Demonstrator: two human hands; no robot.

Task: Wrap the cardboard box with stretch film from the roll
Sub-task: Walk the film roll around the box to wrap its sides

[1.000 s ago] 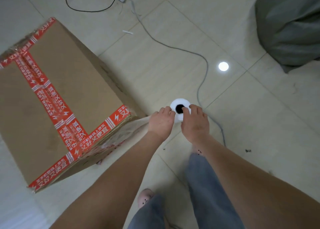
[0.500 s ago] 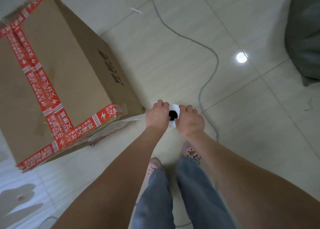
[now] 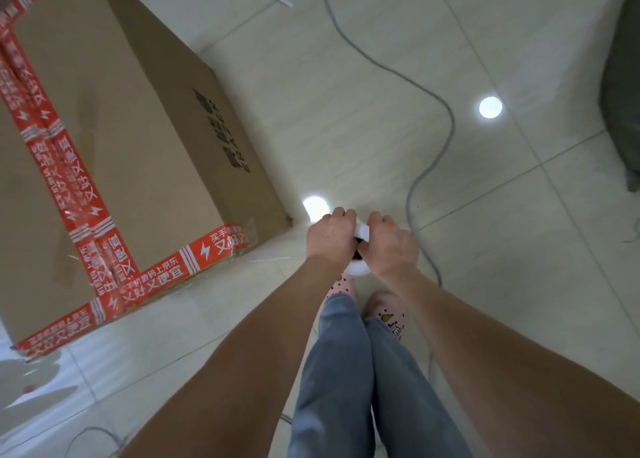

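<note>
Half a second ago the fingers of both hands lay along the rim of the white roll of stretch film [image 3: 360,267] and its dark core showed plainly between them. Now the left hand [image 3: 330,237] and the right hand [image 3: 393,244] are both curled tight round the roll from either side, knuckles up. Only a sliver of the core and a white edge below the wrists can be seen. The camera view has also come closer to the large brown cardboard box [image 3: 114,138], whose side with black print now shows more fully.

The roll is held low over the pale tiled floor [image 3: 346,104], just beside the near right corner of the box. The person's pink spotted slippers [image 3: 386,310] and blue-grey trousers [image 3: 346,371] are below it in the picture. Crumpled clear film [image 3: 250,231] clings to that corner of the box, over the tape.

The box stands on the floor, closed. Its top seams and edges are sealed with red tape printed in white [image 3: 69,187]. What it holds cannot be seen.

A grey cable [image 3: 446,118] snakes over the tiles to the right of the hands, and a round white light reflection [image 3: 490,107] lies beyond it. A grey-green soft bulk [image 3: 623,76] fills the right edge.
</note>
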